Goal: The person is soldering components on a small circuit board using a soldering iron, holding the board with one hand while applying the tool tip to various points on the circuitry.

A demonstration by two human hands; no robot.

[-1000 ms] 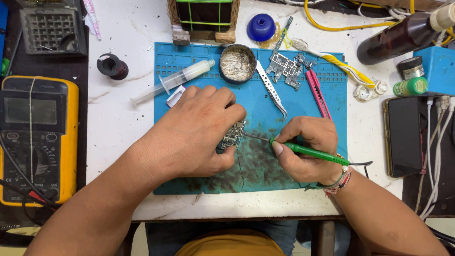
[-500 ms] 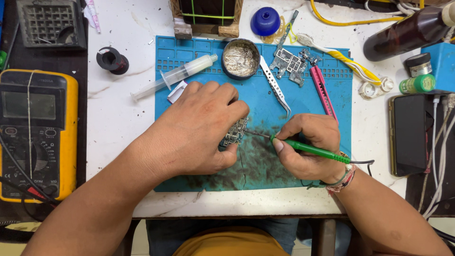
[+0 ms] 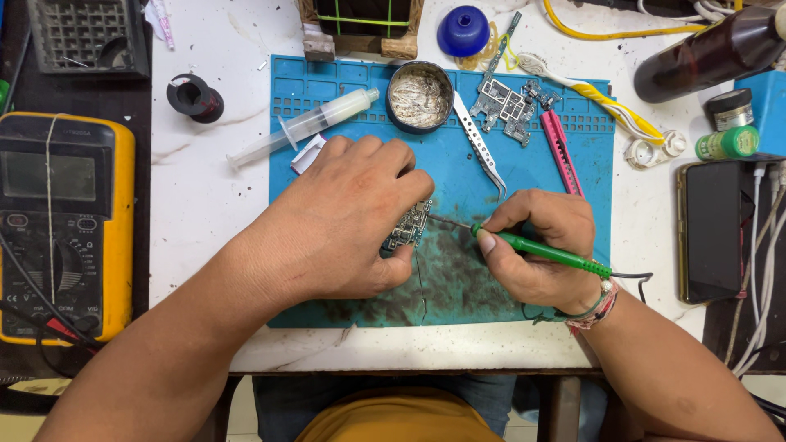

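- Meanwhile, left hand (image 3: 344, 221) pins a small circuit board (image 3: 409, 227) mid-mat, fingers clamped on its edges.
- Right hand (image 3: 536, 250), fingers closed around a green soldering iron (image 3: 544, 252), touches its tip to the board.
- Blue mat (image 3: 524, 176) lies along the bench's near edge.

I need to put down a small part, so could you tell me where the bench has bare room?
Bare white table between the multimeter and blue mat, below the syringe. Bare mat right of the tweezers, above the right hand. The far edge and right side are crowded.
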